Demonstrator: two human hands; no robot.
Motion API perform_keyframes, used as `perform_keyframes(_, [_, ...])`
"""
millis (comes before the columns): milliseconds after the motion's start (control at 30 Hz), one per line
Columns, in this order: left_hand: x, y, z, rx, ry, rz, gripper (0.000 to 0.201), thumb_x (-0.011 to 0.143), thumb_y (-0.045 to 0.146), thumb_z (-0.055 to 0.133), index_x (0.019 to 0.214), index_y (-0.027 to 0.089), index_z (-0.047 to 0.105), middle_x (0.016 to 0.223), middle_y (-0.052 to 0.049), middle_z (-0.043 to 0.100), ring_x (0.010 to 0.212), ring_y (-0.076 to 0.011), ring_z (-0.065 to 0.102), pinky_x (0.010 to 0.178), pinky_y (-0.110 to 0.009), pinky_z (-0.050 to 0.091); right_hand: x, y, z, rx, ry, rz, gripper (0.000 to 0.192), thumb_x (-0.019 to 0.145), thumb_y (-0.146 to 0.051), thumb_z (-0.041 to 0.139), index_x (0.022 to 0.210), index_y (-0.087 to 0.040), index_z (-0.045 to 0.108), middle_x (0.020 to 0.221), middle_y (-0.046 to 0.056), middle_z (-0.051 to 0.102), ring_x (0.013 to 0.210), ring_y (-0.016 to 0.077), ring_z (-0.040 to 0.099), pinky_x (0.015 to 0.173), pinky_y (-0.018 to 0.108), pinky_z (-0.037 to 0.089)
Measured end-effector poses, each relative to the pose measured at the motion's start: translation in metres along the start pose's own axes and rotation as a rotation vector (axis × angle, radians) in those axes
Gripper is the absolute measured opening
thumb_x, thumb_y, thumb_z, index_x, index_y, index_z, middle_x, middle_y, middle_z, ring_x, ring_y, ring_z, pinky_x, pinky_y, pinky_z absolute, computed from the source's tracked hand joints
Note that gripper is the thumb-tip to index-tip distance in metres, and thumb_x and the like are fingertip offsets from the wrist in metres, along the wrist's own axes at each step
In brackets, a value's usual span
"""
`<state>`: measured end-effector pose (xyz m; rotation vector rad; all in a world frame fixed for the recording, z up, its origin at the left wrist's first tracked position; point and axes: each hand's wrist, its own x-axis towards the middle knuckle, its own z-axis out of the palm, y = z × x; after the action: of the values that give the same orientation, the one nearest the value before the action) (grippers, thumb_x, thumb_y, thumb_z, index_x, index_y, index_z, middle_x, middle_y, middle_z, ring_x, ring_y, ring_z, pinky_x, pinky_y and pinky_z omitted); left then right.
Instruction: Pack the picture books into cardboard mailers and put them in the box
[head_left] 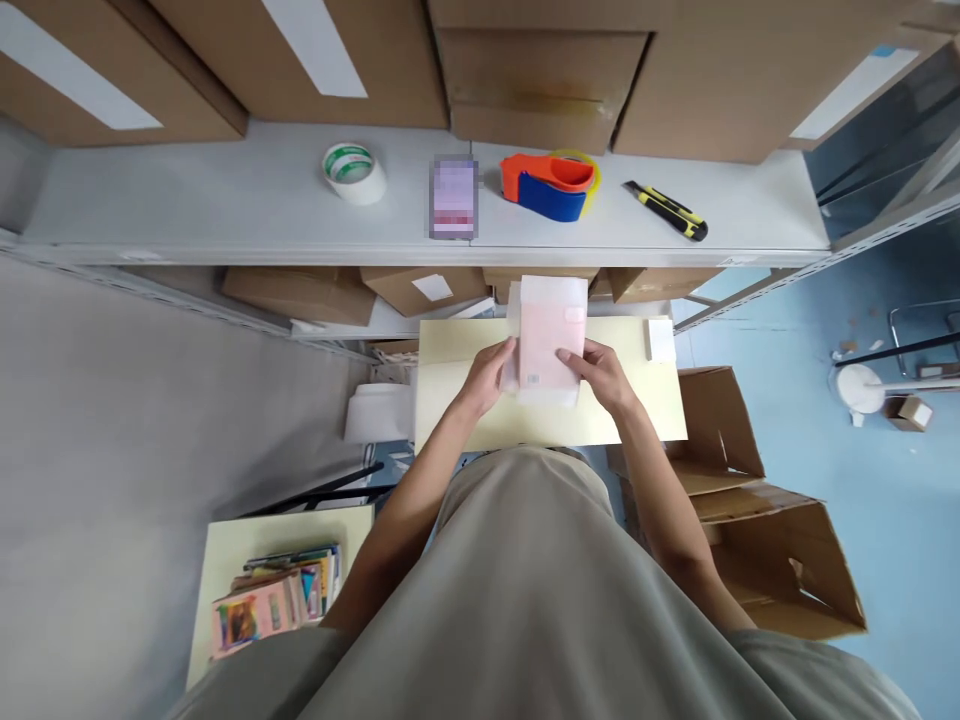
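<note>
Both of my hands hold a pale pink flat booklet (546, 330) inside a clear plastic sleeve, above a cream-coloured small table (450, 400). My left hand (491, 372) grips the booklet's left lower edge. My right hand (600, 372) grips its right lower edge, thumb on top. The booklet stands lengthwise away from me, with a small barcode near its lower left corner.
A grey shelf (225, 215) ahead carries a white tape roll (352, 172), a blurred phone (454, 197), an orange-blue tape dispenser (551, 185) and a yellow-black utility knife (667, 210). Cardboard boxes (540, 80) stand behind. Open cartons (780, 560) sit right; a book stack (274, 600) lies lower left.
</note>
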<state>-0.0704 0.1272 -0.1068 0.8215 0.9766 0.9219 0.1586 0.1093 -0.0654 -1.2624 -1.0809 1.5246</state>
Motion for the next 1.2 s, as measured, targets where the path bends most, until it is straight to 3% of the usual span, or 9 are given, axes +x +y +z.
perform_keyframes(200, [-0.041, 0.038, -0.028, 0.371, 0.180, 0.227, 0.068, 0.087, 0.088, 0.075, 0.076, 0.021, 0.069, 0.072, 0.000, 0.064, 0.077, -0.0192, 0.061, 0.070, -0.029, 0.046, 0.001, 0.003, 0.045, -0.094, -0.002, -0.066, 0.059, 0.084, -0.074, 0.092, 0.107, -0.021, 0.083, 0.104, 0.007, 0.085, 0.093, 0.0259, 0.077, 0.081, 0.039, 0.066])
perform_keyframes(400, [-0.061, 0.047, -0.042, 0.548, 0.378, 0.382, 0.065, 0.101, 0.075, 0.066, 0.066, 0.022, 0.055, 0.061, 0.004, 0.040, 0.062, -0.0133, 0.039, 0.062, -0.028, 0.031, -0.009, 0.006, 0.090, -0.321, 0.293, -0.278, 0.066, 0.098, -0.077, 0.076, 0.139, -0.025, 0.078, 0.151, 0.017, 0.076, 0.139, 0.0334, 0.072, 0.113, 0.050, 0.066])
perform_keyframes(533, [-0.071, 0.052, -0.029, 0.637, 0.405, 0.382, 0.043, 0.105, 0.062, 0.068, 0.090, 0.023, 0.080, 0.069, -0.001, 0.065, 0.071, -0.0203, 0.063, 0.072, -0.030, 0.049, -0.018, 0.001, 0.127, -0.240, 0.086, -0.221, 0.074, 0.101, -0.079, 0.072, 0.151, -0.024, 0.076, 0.160, 0.014, 0.072, 0.147, 0.0343, 0.070, 0.115, 0.048, 0.067])
perform_keyframes(633, [-0.077, 0.050, -0.014, 0.701, 0.336, 0.405, 0.036, 0.101, 0.048, 0.074, 0.128, 0.028, 0.085, 0.118, -0.009, 0.086, 0.112, -0.0317, 0.080, 0.100, -0.041, 0.063, -0.019, -0.004, 0.142, -0.189, 0.088, -0.178, 0.076, 0.096, -0.078, 0.079, 0.151, -0.025, 0.076, 0.150, 0.009, 0.079, 0.134, 0.0329, 0.076, 0.108, 0.044, 0.070])
perform_keyframes(733, [-0.084, 0.047, -0.004, 0.727, 0.188, 0.446, 0.059, 0.096, 0.040, 0.077, 0.153, 0.029, 0.075, 0.156, -0.008, 0.075, 0.139, -0.0337, 0.073, 0.117, -0.047, 0.063, -0.016, -0.012, 0.136, -0.152, 0.154, -0.184, 0.064, 0.095, -0.077, 0.081, 0.133, -0.026, 0.085, 0.129, 0.006, 0.086, 0.120, 0.0321, 0.079, 0.100, 0.042, 0.070])
perform_keyframes(867, [-0.089, 0.046, -0.003, 0.539, 0.047, 0.440, 0.058, 0.101, 0.045, 0.072, 0.157, 0.030, 0.073, 0.170, -0.008, 0.065, 0.153, -0.0346, 0.065, 0.113, -0.047, 0.068, -0.009, -0.021, 0.106, -0.234, 0.164, -0.228, 0.059, 0.101, -0.082, 0.070, 0.091, -0.025, 0.082, 0.085, 0.004, 0.076, 0.091, 0.0268, 0.073, 0.079, 0.036, 0.062])
perform_keyframes(933, [-0.085, 0.047, -0.006, 0.460, 0.057, 0.399, 0.053, 0.105, 0.051, 0.070, 0.153, 0.029, 0.075, 0.167, -0.009, 0.068, 0.151, -0.0347, 0.067, 0.112, -0.047, 0.069, -0.006, -0.024, 0.089, -0.272, 0.132, -0.243, 0.064, 0.101, -0.084, 0.067, 0.080, -0.024, 0.073, 0.074, 0.002, 0.064, 0.081, 0.0229, 0.065, 0.073, 0.034, 0.057])
perform_keyframes(1067, [-0.066, 0.049, -0.015, 0.402, 0.317, 0.348, 0.064, 0.100, 0.064, 0.079, 0.151, 0.026, 0.074, 0.159, -0.014, 0.073, 0.141, -0.0323, 0.072, 0.114, -0.045, 0.065, -0.003, -0.031, 0.063, -0.170, 0.049, -0.164, 0.063, 0.096, -0.087, 0.073, 0.081, -0.026, 0.068, 0.074, 0.000, 0.059, 0.072, 0.0183, 0.057, 0.064, 0.031, 0.052])
perform_keyframes(1200, [-0.055, 0.048, -0.015, 0.105, 0.174, 0.164, 0.068, 0.083, 0.072, 0.093, 0.125, 0.020, 0.084, 0.126, -0.014, 0.085, 0.115, -0.0317, 0.080, 0.096, -0.042, 0.068, -0.002, -0.034, 0.047, -0.024, -0.071, -0.049, 0.060, 0.091, -0.087, 0.079, 0.089, -0.027, 0.075, 0.078, 0.001, 0.068, 0.072, 0.0201, 0.064, 0.065, 0.033, 0.058])
